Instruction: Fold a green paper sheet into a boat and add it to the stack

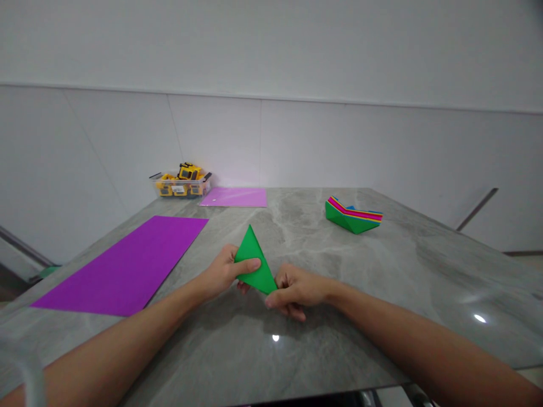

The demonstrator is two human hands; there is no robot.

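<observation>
Just below the middle of the frame: a paper triangle (253, 261), green, folded, its sharp tip pointing up and slightly back. Cannot tell whether its lower edge touches the table (360, 345) or sits just above it.

Gripped on its left side by the left hand (223, 275), thumb laid flat across the front face, other fingers tucked behind the paper. Pinched at its lower right corner by the right hand (297, 289), thumb and forefinger closed on the corner, remaining fingers curled under against the tabletop. Hands close together but not touching, joined only by the paper between them. Both forearms bare, running in from the bottom corners of the frame.

Underneath, a grey marbled table with a glossy top, bright ceiling reflections low in the frame.

At left, a large purple sheet (127, 265) lying flat, well apart from the hands. Further back, above centre-left, a smaller pink-purple sheet (235, 196), also flat. Just to its left, in the upper left, a clear box (181, 186) holding yellow toy trucks (189, 170), against the white wall (271, 68).

Right of centre, beyond the hands, a stack of folded paper boats (352, 217), green outermost, with pink, yellow and blue edges showing inside.
</observation>
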